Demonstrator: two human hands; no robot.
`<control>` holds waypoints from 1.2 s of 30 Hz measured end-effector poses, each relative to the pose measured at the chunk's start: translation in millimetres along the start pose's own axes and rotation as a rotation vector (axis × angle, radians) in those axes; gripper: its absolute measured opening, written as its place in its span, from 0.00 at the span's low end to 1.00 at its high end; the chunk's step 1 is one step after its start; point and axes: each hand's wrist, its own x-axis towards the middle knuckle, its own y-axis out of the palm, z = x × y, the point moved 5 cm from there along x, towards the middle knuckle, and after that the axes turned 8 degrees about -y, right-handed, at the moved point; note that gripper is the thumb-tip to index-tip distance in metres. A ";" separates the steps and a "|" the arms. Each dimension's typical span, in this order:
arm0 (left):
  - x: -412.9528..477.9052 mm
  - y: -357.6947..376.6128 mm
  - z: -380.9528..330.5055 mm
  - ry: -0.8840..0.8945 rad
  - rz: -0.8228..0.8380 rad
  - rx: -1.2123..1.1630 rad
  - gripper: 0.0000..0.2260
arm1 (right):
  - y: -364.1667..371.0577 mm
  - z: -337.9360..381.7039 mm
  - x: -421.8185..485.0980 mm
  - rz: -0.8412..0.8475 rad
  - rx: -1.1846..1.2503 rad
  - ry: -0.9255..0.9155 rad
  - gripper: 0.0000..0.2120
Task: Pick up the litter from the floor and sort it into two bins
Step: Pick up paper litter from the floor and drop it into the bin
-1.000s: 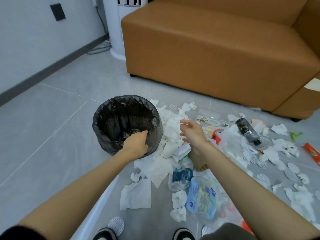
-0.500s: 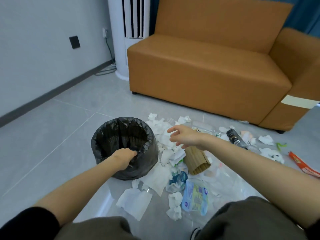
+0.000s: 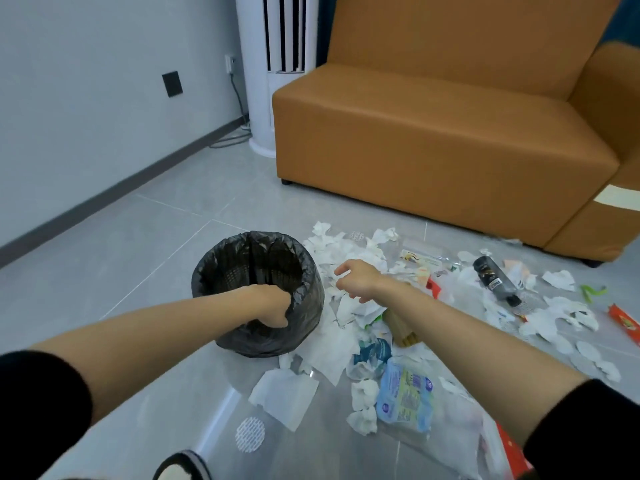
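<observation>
The left hand grips the near rim of the black-lined bin. The right hand hovers empty, fingers loosely spread, above the tissues just beside the bin. Recommended: steady the bin, pinch several tissues together, and lift them clear of the rim.

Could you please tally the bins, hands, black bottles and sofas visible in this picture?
bin: 1
hands: 2, the left hand gripping the bin's rim, the right hand open
black bottle: 1
sofa: 1
Total: 5
</observation>
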 end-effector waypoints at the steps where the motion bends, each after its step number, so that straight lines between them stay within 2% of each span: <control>1: 2.4 3.2 -4.1 -0.025 -0.015 -0.043 0.25 | 6.0 -9.3 -0.8 -0.008 0.005 0.008 0.19; 6: 17.7 52.1 -20.2 -0.176 -0.105 -0.118 0.32 | 44.5 -72.6 -8.2 0.018 -0.075 0.053 0.19; 11: 18.2 77.6 -24.4 -0.191 -0.330 -0.320 0.28 | 73.0 -131.6 -19.2 0.048 -0.257 0.106 0.18; 15: 16.6 81.8 -27.7 -0.241 -0.490 -0.333 0.30 | 88.6 -172.3 -31.2 0.026 -0.417 0.171 0.19; 18: 17.1 87.0 -23.2 -0.294 -0.534 -0.335 0.34 | 97.9 -206.9 -43.5 0.033 -0.474 0.282 0.25; 21: 14.4 92.4 -21.6 -0.322 -0.573 -0.348 0.37 | 104.8 -236.6 -54.8 0.068 -0.391 0.349 0.39; 24: 9.2 91.9 -38.1 -0.228 -0.748 -0.354 0.39 | 120.4 -255.3 -61.9 0.159 -0.224 0.343 0.52; 26: 6.7 92.6 -55.2 -0.068 -0.938 -0.363 0.38 | 132.1 -258.7 -66.1 0.165 -0.235 0.312 0.56; 28: 5.6 96.9 -75.0 0.105 -1.050 -0.370 0.36 | 144.7 -261.4 -69.5 0.169 -0.319 0.278 0.57; 31: 1.3 110.2 -102.3 0.277 -1.020 -0.471 0.28 | 168.1 -265.5 -78.4 0.248 -0.427 0.258 0.50; 33: 4.0 127.0 -111.4 0.293 -0.920 -0.530 0.29 | 181.5 -268.1 -82.9 0.246 -0.457 0.248 0.37; 36: 8.3 150.0 -107.9 0.226 -0.802 -0.614 0.31 | 193.8 -266.2 -85.1 0.153 -0.500 0.187 0.18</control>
